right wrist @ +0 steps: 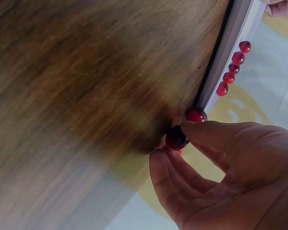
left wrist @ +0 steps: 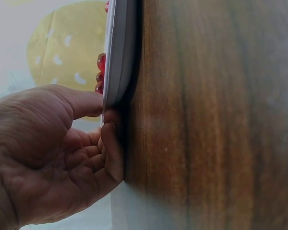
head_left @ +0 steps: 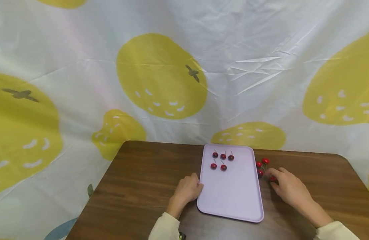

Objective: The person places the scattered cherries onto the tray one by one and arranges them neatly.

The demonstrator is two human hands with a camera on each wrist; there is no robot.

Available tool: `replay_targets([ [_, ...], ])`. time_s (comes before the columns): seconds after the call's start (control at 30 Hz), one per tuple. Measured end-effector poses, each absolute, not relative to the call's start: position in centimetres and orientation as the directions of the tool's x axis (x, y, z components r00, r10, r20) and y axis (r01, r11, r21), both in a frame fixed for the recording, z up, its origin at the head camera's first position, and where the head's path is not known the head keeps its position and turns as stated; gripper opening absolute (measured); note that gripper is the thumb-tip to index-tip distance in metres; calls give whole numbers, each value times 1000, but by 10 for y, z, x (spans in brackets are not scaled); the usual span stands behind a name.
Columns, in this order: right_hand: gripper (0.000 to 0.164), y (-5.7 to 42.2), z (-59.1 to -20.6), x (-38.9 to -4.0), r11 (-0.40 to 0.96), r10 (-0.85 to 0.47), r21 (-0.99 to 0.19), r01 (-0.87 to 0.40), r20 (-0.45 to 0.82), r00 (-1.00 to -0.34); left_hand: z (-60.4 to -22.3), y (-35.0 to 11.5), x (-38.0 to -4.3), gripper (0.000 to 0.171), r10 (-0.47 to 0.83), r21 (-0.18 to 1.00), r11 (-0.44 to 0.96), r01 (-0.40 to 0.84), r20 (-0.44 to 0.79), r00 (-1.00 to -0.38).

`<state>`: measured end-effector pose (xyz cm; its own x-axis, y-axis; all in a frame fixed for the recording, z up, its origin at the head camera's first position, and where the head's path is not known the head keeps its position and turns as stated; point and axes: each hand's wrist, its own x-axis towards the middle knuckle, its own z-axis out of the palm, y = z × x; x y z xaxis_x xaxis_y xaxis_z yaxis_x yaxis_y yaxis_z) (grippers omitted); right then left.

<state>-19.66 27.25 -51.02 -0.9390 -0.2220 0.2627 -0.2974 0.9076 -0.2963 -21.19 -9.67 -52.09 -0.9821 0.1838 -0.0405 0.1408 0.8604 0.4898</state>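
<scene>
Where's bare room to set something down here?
The tray is free below its rows of cherries; so is the table left of the left hand. Crowded: beside the tray's right rim, with loose cherries and the right hand.

5 red, stemmed cherries (head_left: 223, 156) form 2 rows far left on the lilac tray (head_left: 229, 196); more cherries (head_left: 265, 160) lie just right.

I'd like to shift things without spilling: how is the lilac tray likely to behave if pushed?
The tray seems fairly stiff, as its edges look straight, so it would probably slide in one piece. Its five cherries look round and glossy, so they might roll, though the raised rim may stop them.
</scene>
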Motion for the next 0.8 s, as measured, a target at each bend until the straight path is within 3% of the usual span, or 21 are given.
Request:
replay_targets([
  [0.47, 29, 272, -511, -196, 900, -215, -306, -311, 310, -926, -539, -101, -219, 26, 202, 490, 851, 189, 26, -979],
  [0.8, 30, 265, -504, -199, 902, -135, -328, -281, 405, -904, -518, -96, -212, 23, 203, 498, 853, 157, -39, -978],
])
